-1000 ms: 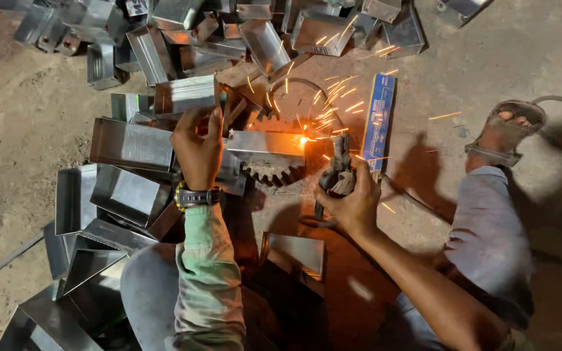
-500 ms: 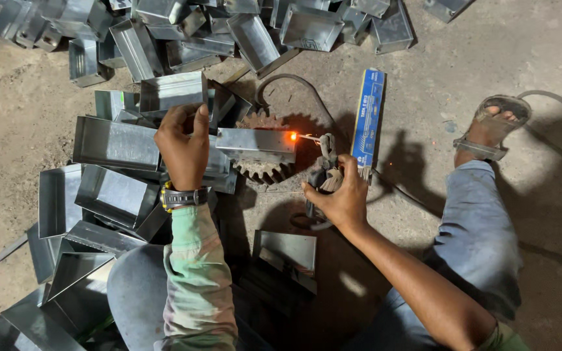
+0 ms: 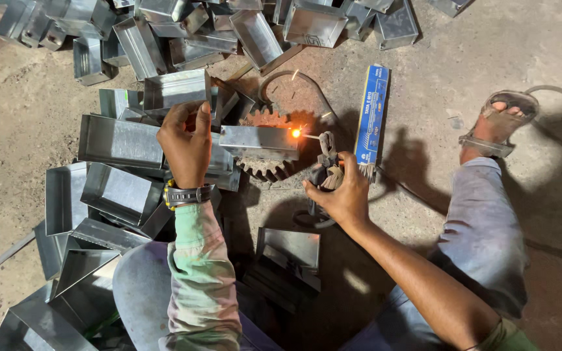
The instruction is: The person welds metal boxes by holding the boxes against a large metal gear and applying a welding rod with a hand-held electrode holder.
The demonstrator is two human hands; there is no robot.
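head view, left hand (image 3: 187, 146) grip closed on metal box (image 3: 229, 142), right hand (image 3: 339, 195) clasping electrode holder (image 3: 326, 159)

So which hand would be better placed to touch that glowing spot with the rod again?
Probably the right hand. It already grips the rod holder, whose tip sits beside the glowing spot on the metal box. The left hand is busy steadying the boxes.
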